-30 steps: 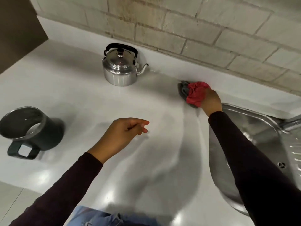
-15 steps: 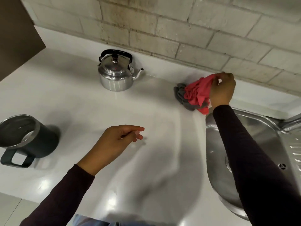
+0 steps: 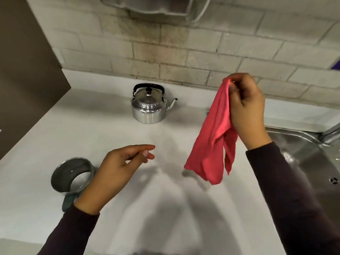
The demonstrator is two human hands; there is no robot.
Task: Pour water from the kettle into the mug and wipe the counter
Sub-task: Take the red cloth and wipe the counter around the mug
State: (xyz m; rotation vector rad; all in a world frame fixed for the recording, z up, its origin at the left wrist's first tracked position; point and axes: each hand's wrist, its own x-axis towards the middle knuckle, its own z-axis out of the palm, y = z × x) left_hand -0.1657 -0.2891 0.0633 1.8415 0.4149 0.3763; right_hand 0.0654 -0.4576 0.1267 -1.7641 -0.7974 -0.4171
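A shiny metal kettle (image 3: 149, 105) with a black handle stands at the back of the white counter (image 3: 165, 208), spout pointing right. A dark mug (image 3: 71, 176) with a steel inside sits at the front left, partly hidden behind my left hand (image 3: 117, 173). That hand hovers over the counter, fingers loosely apart, holding nothing. My right hand (image 3: 246, 111) is raised above the counter to the right of the kettle and pinches the top of a red cloth (image 3: 215, 138), which hangs down freely.
A steel sink (image 3: 301, 162) with a tap (image 3: 331, 133) lies at the right. A brick wall (image 3: 184, 48) backs the counter. A brown panel (image 3: 24, 70) closes off the left side. A grey object hangs on the wall at the top.
My right hand has lifted the red cloth off the counter by the sink edge and holds it hanging in the air. The grey cloth under it is no longer in view. The view tilted upward.
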